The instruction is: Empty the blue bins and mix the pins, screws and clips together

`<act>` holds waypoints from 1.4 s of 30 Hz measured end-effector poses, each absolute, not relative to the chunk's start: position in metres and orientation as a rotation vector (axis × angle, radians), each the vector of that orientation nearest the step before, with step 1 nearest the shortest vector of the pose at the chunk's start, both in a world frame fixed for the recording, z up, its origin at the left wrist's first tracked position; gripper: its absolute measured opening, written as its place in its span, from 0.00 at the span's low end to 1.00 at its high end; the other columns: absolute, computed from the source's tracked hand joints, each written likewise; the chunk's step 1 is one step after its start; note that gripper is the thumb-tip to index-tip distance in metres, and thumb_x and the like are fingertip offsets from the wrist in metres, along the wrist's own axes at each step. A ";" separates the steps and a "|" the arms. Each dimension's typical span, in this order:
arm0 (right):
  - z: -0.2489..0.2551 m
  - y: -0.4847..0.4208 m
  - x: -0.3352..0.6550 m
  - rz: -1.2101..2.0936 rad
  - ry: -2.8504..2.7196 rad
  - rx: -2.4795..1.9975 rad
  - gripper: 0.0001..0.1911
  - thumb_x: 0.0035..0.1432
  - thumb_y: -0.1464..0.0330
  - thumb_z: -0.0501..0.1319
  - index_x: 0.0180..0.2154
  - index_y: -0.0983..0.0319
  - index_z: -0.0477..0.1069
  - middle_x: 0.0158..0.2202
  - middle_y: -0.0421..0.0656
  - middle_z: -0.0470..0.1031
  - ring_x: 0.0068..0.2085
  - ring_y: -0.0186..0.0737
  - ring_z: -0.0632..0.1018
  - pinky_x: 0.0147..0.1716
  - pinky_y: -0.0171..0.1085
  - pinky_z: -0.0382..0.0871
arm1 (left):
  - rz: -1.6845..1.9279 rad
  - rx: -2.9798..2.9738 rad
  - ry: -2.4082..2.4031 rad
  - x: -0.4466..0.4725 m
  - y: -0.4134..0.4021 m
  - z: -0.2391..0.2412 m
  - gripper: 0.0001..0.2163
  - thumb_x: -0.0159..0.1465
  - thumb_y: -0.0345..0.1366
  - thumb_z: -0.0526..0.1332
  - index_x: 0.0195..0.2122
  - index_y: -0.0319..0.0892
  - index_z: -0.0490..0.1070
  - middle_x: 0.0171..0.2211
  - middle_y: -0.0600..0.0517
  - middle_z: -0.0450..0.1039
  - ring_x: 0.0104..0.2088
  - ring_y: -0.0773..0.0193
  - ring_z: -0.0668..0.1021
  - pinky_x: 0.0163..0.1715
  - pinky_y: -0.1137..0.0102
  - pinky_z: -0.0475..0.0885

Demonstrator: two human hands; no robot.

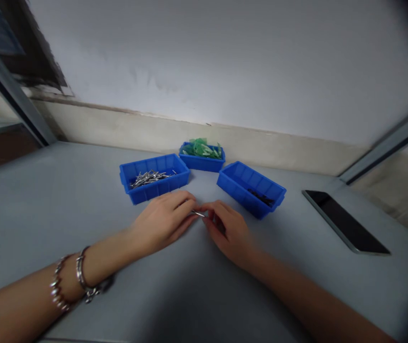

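Observation:
My left hand (170, 215) pinches a thin silver metal pin (198, 213) between thumb and fingers, just in front of the left bin. Close against it, my right hand (229, 231) is closed with its fingertips at the pin's other end; whether it holds a small part there is hidden. Several similar silver pins (150, 178) lie in a loose heap in the left blue bin (159, 189). Small black pieces (261, 196) lie in the near end of the right blue bin (243, 193).
A third blue bin (202, 164) at the back holds green plastic pieces (201, 148). On the right of the grey table (64, 205) lies a dark-screened tablet or phone (344, 221). A wall (225, 71) rises behind; metal frame posts (385, 143) stand at both sides.

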State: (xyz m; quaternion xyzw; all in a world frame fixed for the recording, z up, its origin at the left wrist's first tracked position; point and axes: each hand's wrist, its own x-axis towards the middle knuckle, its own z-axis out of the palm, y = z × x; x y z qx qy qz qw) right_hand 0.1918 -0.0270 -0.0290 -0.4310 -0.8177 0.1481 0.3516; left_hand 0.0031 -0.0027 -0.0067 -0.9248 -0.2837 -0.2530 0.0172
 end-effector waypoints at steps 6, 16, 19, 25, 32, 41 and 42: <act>-0.029 -0.027 0.191 0.356 -2.090 -1.084 0.07 0.59 0.72 0.52 0.39 0.62 0.65 0.31 0.42 0.69 0.33 0.37 0.70 0.31 0.36 0.64 | -0.617 -2.898 -0.990 0.004 -0.004 -0.007 0.12 0.67 0.34 0.45 0.40 0.37 0.66 0.36 0.46 0.68 0.35 0.62 0.73 0.33 0.67 0.71; -0.029 -0.027 0.192 0.372 -2.110 -1.080 0.05 0.60 0.71 0.52 0.36 0.60 0.66 0.32 0.42 0.69 0.34 0.36 0.71 0.35 0.37 0.66 | -0.487 -2.937 -1.034 0.006 -0.005 -0.006 0.12 0.66 0.32 0.42 0.38 0.37 0.64 0.36 0.47 0.65 0.30 0.64 0.71 0.30 0.69 0.70; -0.029 -0.027 0.192 0.368 -2.116 -1.057 0.06 0.61 0.71 0.52 0.37 0.61 0.67 0.32 0.42 0.69 0.35 0.36 0.71 0.35 0.37 0.66 | -0.450 -2.935 -1.011 0.005 -0.005 -0.005 0.11 0.65 0.30 0.44 0.39 0.37 0.64 0.36 0.46 0.65 0.30 0.64 0.71 0.29 0.69 0.70; -0.032 -0.026 0.192 0.330 -2.134 -1.050 0.07 0.61 0.69 0.52 0.36 0.61 0.68 0.32 0.42 0.69 0.35 0.36 0.71 0.35 0.36 0.66 | -0.360 -2.963 -1.009 0.004 -0.006 -0.004 0.09 0.64 0.30 0.46 0.40 0.38 0.65 0.37 0.46 0.65 0.32 0.63 0.72 0.32 0.68 0.71; -0.029 -0.027 0.194 0.307 -2.130 -1.118 0.09 0.62 0.69 0.50 0.34 0.61 0.69 0.32 0.44 0.69 0.34 0.37 0.70 0.35 0.37 0.65 | -0.506 -2.952 -0.999 0.006 -0.006 -0.006 0.11 0.67 0.37 0.46 0.39 0.39 0.65 0.37 0.47 0.66 0.32 0.63 0.72 0.31 0.68 0.70; -0.028 -0.028 0.193 0.303 -2.098 -1.127 0.09 0.62 0.68 0.50 0.32 0.60 0.68 0.31 0.42 0.69 0.33 0.36 0.70 0.32 0.36 0.65 | -0.589 -2.918 -0.989 0.004 -0.004 -0.007 0.10 0.66 0.36 0.48 0.41 0.38 0.64 0.38 0.47 0.66 0.35 0.62 0.73 0.33 0.68 0.71; -0.027 -0.028 0.193 0.308 -2.093 -1.117 0.09 0.62 0.68 0.50 0.32 0.60 0.68 0.30 0.42 0.68 0.32 0.36 0.70 0.32 0.36 0.64 | -0.597 -2.912 -0.983 0.004 -0.004 -0.006 0.10 0.66 0.36 0.48 0.40 0.38 0.65 0.38 0.47 0.67 0.34 0.63 0.73 0.33 0.69 0.71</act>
